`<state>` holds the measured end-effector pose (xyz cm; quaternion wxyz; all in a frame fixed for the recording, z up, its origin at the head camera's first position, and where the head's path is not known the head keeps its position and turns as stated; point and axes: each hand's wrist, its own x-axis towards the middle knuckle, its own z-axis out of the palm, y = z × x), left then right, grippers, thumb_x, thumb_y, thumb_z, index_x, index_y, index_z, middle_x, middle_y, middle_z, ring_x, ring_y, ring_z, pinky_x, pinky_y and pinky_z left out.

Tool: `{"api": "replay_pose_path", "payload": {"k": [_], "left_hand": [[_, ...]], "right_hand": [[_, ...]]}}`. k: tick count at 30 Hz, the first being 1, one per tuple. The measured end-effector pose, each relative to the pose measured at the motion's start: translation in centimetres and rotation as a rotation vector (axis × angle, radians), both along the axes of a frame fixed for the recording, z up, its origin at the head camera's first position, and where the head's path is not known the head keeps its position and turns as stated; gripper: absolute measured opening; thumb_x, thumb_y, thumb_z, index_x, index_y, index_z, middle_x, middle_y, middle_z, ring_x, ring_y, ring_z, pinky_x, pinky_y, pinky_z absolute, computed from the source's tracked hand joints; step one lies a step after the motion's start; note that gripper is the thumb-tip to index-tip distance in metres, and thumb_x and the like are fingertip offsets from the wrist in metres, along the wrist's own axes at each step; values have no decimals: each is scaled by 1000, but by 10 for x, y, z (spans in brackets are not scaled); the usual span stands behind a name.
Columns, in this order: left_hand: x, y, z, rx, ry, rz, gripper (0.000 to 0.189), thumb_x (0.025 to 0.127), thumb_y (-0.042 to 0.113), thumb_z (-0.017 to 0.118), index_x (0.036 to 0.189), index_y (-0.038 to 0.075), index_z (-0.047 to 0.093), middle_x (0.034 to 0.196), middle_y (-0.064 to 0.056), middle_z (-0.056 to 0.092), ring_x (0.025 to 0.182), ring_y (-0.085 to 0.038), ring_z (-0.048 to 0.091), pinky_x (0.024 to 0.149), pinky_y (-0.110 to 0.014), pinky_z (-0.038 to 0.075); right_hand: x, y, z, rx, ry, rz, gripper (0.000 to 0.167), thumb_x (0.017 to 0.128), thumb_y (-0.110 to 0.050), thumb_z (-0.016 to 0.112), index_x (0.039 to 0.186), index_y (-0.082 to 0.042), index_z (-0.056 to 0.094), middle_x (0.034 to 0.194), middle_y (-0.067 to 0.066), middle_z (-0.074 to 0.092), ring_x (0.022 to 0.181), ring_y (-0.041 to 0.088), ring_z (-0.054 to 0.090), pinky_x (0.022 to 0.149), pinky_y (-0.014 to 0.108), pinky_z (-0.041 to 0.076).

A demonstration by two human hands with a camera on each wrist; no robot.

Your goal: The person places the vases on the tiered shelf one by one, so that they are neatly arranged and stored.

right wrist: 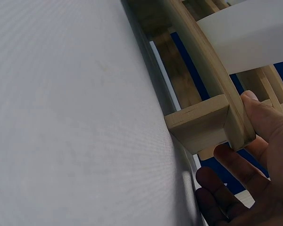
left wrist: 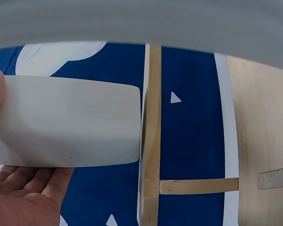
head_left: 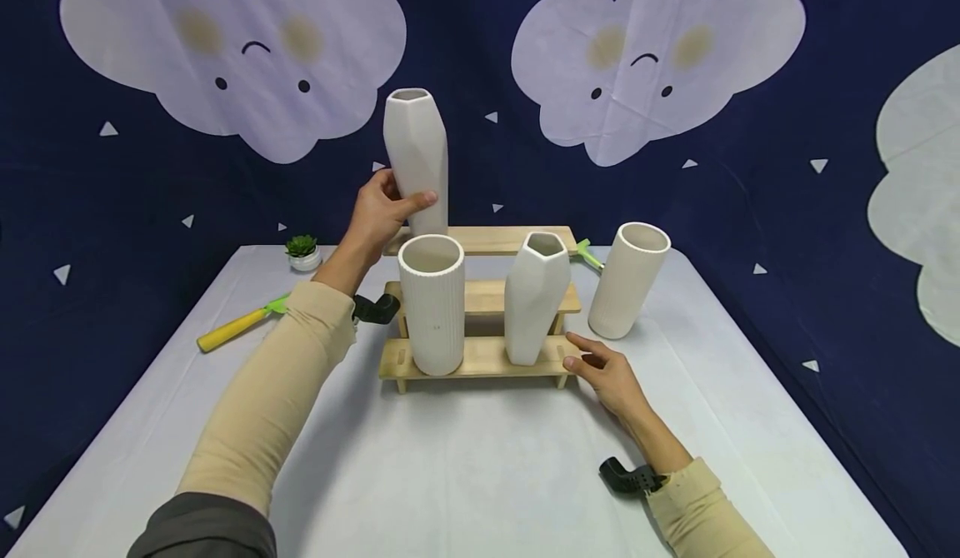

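Observation:
My left hand (head_left: 375,215) grips a tall white faceted vase (head_left: 418,146) low on its body, thumb across the front and fingers behind. The vase stands upright at the top board (head_left: 517,240) of a three-tier wooden stand, left of centre. In the left wrist view, the base of the vase (left wrist: 85,122) is right at the board's surface (left wrist: 153,117). My right hand (head_left: 611,379) pinches the right end of the stand's lowest board (right wrist: 243,127), thumb above and a finger below. On that board stand a ribbed white cylinder vase (head_left: 432,308) and another faceted vase (head_left: 534,300).
Right of the stand, a second ribbed cylinder vase (head_left: 628,283) stands on the white-covered table (head_left: 450,475). A yellow-handled garden tool (head_left: 232,331) and a small potted succulent (head_left: 303,251) lie to the left. A green tool (head_left: 588,254) shows behind the stand's right side.

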<state>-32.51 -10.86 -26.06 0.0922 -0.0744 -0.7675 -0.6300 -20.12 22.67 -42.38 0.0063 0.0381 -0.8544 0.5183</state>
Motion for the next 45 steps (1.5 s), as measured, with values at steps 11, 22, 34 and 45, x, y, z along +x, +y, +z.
{"api": "replay_pose_path", "payload": {"k": [11,22,34,45], "left_hand": [[-3,1,-3,-24,-6,-12,70,78,26,78,135,8,42,133,-12,55,119,-25,55,101,-40,44],[-2,5,-1,-29,14,-26,69,79,22,77,136,7,40,135,-14,54,120,-25,53,102,-41,43],[-1,3,-4,-39,17,-58,71,82,23,74,139,7,36,139,-14,49,126,-26,49,105,-41,40],[2,-1,-5,-45,16,-64,73,82,26,74,141,10,34,138,-13,49,125,-26,50,105,-41,40]], "right_hand": [[-18,13,-32,5,23,-5,55,85,-39,68,134,-20,54,133,8,57,102,17,54,81,28,46],[-18,11,-27,3,-5,-12,54,86,-34,68,135,-18,53,137,10,54,104,16,54,82,26,44],[-18,12,-29,17,15,-5,53,86,-34,67,135,-17,54,137,11,54,106,20,55,82,26,45],[-18,14,-30,36,42,4,55,87,-39,66,135,-18,53,136,11,55,106,19,57,83,25,45]]}}
